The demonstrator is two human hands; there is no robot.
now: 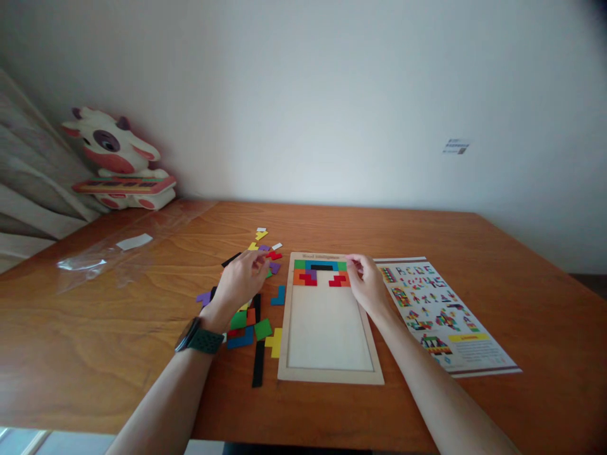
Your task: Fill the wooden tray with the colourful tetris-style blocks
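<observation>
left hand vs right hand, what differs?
The left hand hovers over the loose puzzle pieces left of the tray; the right hand rests at the wooden tray, at its top right corner by the fitted pieces. The left wrist wears a watch; the right is bare. Both are palm down.

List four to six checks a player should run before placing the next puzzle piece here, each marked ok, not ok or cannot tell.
1. Tray lies flat on the table: ok.
2. Top rows of the tray filled without gaps: not ok, pale gaps show among the placed pieces.
3. Left hand has a piece: cannot tell; its fingers are at a red piece.
4. Right hand steadies the tray's top right corner: ok.
5. Loose pieces lie within reach, left of the tray: ok.
6. Pattern sheet in view: ok.
</observation>
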